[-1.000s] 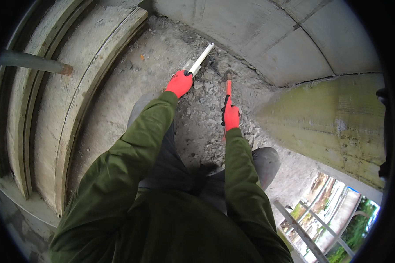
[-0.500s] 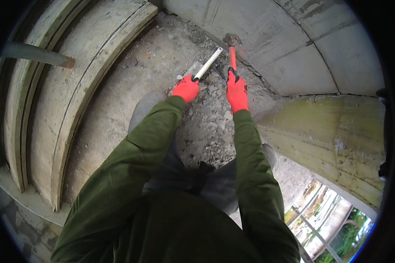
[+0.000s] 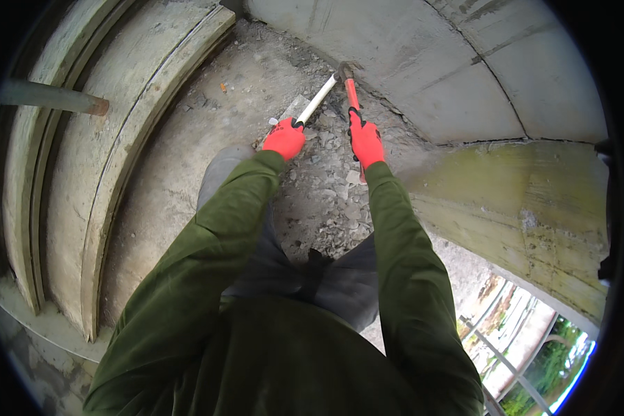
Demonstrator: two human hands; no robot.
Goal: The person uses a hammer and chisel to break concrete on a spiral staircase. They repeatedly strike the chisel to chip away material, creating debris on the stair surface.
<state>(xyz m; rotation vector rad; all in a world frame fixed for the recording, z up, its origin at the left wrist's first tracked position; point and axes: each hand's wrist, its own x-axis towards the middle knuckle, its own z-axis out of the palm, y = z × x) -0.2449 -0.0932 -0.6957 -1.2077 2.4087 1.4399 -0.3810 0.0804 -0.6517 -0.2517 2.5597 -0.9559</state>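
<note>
My left hand (image 3: pixel 284 139), in a red glove, is closed round the lower part of a white pipe (image 3: pixel 317 102), which slants up and to the right. My right hand (image 3: pixel 367 143), gloved the same way, grips the red handle of a hammer (image 3: pixel 351 93). The dark hammer head (image 3: pixel 347 69) is at the pipe's upper end; whether they touch I cannot tell. Grey rubble (image 3: pixel 340 197) is scattered on the floor below and between my hands. Beside the pipe, next to my left glove, lies a flat grey piece (image 3: pixel 295 108).
A grey concrete wall (image 3: pixel 423 76) rises at the far right, above a stained yellowish panel (image 3: pixel 513 187). Curved ribs (image 3: pixel 128 156) run along the left, with a metal tube (image 3: pixel 55 98) jutting across them. At the lower right a railing (image 3: pixel 512 371) crosses an opening.
The hammer head has come down and left to the pipe's upper end; before, it was up and to the right, apart from it. Both hands keep their grip.
</note>
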